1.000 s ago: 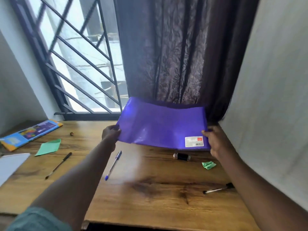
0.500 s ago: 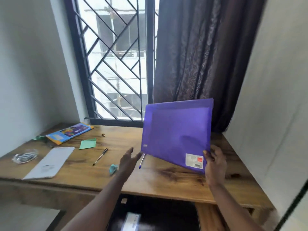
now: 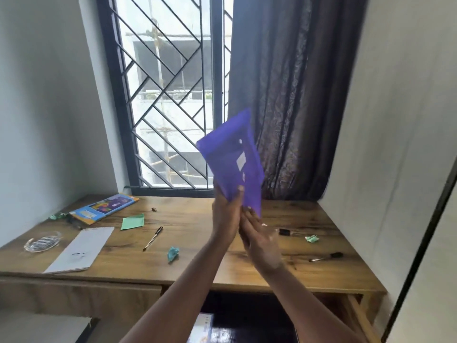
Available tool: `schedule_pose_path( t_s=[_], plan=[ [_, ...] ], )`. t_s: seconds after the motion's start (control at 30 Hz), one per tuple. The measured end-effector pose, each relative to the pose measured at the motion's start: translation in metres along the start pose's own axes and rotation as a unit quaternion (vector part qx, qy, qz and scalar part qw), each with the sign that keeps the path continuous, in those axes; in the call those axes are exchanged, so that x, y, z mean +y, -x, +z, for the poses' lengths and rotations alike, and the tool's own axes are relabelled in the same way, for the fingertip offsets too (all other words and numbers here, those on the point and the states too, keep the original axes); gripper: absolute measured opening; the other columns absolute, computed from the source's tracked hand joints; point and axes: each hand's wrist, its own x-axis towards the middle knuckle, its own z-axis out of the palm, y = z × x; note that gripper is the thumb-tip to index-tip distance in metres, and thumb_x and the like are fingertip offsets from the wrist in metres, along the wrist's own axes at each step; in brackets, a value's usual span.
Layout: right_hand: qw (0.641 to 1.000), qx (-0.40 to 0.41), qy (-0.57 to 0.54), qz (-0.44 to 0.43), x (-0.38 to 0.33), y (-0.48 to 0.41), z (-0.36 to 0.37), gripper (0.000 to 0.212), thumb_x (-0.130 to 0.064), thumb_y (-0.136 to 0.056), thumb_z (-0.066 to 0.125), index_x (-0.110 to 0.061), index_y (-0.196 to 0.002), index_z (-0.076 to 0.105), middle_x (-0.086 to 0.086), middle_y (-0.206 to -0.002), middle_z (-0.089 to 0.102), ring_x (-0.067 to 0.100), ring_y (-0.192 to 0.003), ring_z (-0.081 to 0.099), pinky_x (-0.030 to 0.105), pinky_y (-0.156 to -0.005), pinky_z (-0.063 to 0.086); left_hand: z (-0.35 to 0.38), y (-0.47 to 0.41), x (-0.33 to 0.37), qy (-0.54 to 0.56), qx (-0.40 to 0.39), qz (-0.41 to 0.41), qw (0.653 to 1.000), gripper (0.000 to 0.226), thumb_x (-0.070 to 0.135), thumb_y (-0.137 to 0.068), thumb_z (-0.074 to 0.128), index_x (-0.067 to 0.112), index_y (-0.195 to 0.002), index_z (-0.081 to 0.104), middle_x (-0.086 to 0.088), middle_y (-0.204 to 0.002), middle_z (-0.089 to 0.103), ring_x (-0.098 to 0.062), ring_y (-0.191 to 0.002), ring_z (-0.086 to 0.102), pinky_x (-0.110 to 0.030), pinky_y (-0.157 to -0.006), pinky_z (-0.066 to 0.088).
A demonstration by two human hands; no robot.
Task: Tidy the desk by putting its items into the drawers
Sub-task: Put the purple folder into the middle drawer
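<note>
A purple plastic folder (image 3: pixel 232 164) is held upright at frame centre, pinched at its lower corner by the left hand (image 3: pixel 226 214); the right hand (image 3: pixel 259 240) is loosely open beneath. Slippage onto the desk (image 3: pixel 197 266) clutter is possible.

Purple plastic folder (image 3: pixel 232 162) held upright above the wooden desk (image 3: pixel 197 226).
</note>
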Motion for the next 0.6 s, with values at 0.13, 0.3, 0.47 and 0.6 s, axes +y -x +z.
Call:
schedule_pose_path(
  t_s=[0.13, 0.3, 0.47, 0.6],
  plan=[
    [0.994, -0.069, -0.082, 0.033, 0.004, 0.010, -0.007, 0.044, -0.038, -0.098, 0.038, -0.009, -0.116, 0.066, 0.001, -0.120, 0.066, 0.018, -0.113, 0.062, 0.026, -0.094, 0.047, -0.021, -0.009, -0.006, 0.075, 0.013, -0.021, 0.997, 0.038, 0.010, -0.093, 0.047, 0.018, -0.131, 0.047, -0.003, -0.119, 0.062, -0.028, -0.109, 0.059, -0.045, -0.098, 0.046],
    [0.907, -0.061, -0.182, 0.375, 0.039, 0.037, -0.015, 0.055, -0.050, -0.086, 0.044, -0.015, -0.126, 0.058, -0.008, -0.130, 0.055, 0.010, -0.127, 0.047, 0.021, -0.105, 0.033, -0.067, -0.003, -0.023, 0.194, -0.091, -0.123, 0.969, 0.024, 0.005, -0.090, 0.052, 0.021, -0.107, 0.058, 0.001, -0.092, 0.073, -0.018, -0.074, 0.070, -0.037, -0.068, 0.058],
    [0.801, -0.095, -0.084, 0.585, 0.099, 0.075, -0.022, 0.056, -0.039, -0.091, 0.054, -0.004, -0.134, 0.046, 0.018, -0.137, 0.049, 0.035, -0.127, 0.044, 0.043, -0.107, 0.033, -0.124, 0.012, -0.059, 0.172, -0.106, -0.270, 0.942, 0.022, 0.008, -0.097, 0.042, 0.011, -0.113, 0.056, -0.006, -0.083, 0.074, -0.022, -0.064, 0.072, -0.039, -0.059, 0.060],
    [0.714, -0.198, -0.060, 0.668, 0.105, 0.135, -0.033, 0.036, -0.025, -0.096, 0.048, 0.003, -0.117, 0.057, 0.027, -0.121, 0.058, 0.040, -0.113, 0.053, 0.041, -0.093, 0.039, -0.159, 0.045, -0.095, 0.123, -0.135, -0.372, 0.910, 0.032, 0.021, -0.089, 0.057, 0.004, -0.116, 0.054, -0.012, -0.082, 0.075, -0.026, -0.065, 0.073, -0.038, -0.055, 0.059]
  ],
)
